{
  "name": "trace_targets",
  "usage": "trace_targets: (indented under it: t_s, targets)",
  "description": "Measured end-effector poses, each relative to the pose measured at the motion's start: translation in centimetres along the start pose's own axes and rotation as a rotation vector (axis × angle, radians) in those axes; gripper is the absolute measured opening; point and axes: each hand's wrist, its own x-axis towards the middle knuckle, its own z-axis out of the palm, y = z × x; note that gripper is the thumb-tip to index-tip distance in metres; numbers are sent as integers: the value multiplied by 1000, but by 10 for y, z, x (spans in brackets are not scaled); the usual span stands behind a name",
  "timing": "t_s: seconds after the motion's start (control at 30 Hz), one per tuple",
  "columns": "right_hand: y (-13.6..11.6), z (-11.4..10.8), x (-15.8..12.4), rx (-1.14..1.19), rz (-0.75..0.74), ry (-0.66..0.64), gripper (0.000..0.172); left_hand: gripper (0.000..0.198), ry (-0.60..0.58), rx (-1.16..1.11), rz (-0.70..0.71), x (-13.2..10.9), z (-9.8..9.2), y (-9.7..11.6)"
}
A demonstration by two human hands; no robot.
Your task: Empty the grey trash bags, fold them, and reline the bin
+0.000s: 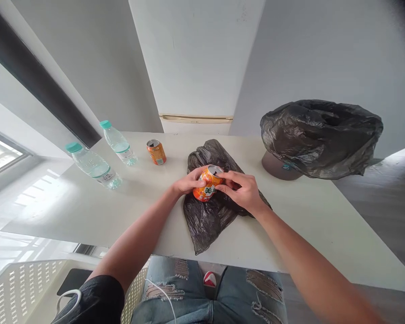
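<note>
An orange drink can (204,190) is held between my hands, slightly tilted, its opened top facing up. My left hand (188,182) wraps round the can's left side, with the thumb across the front. At the can's right side, my right hand (242,190) has its thumb and fingers closed against the upper edge. Beneath the can and both hands lies a crumpled black plastic bag (202,227), spread on the white table (138,207). A second orange can (156,152) stands upright farther back, left of the bag.
Two clear plastic bottles with teal caps, a nearer bottle (94,167) and a farther bottle (118,144), stand at the left. A brown bin (279,167) lined with a black bag (317,144) is at the back right. A perforated basket (27,283) sits lower left.
</note>
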Motion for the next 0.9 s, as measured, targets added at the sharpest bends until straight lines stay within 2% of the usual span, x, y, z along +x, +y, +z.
trace_targets:
  t_s: [0.23,0.4,0.47,0.53,0.63,0.7,0.77,0.9]
  targets:
    - [1,1,0,-6,45,22,18,86,8,3,-6,-1,1,3]
    - [-3,-1,-3,-51,81,35,19,105,28,-107,45,1,9,3]
    - [-5,-4,-4,-109,73,60,18,100,96,-202,85,5,9,3]
    - [-5,-7,-3,-167,27,114,18,84,221,-245,139,9,3,2]
    - [-4,-10,1,-244,-101,255,19,56,536,-243,221,16,-13,-3]
    - [-4,-11,6,-331,-204,327,21,41,715,-224,227,19,-22,-8]
    - [-9,-12,13,-439,-302,340,20,32,774,-187,189,22,-25,-13]
    - [-36,-1,37,-518,-409,293,16,23,756,-107,116,22,-17,-16]
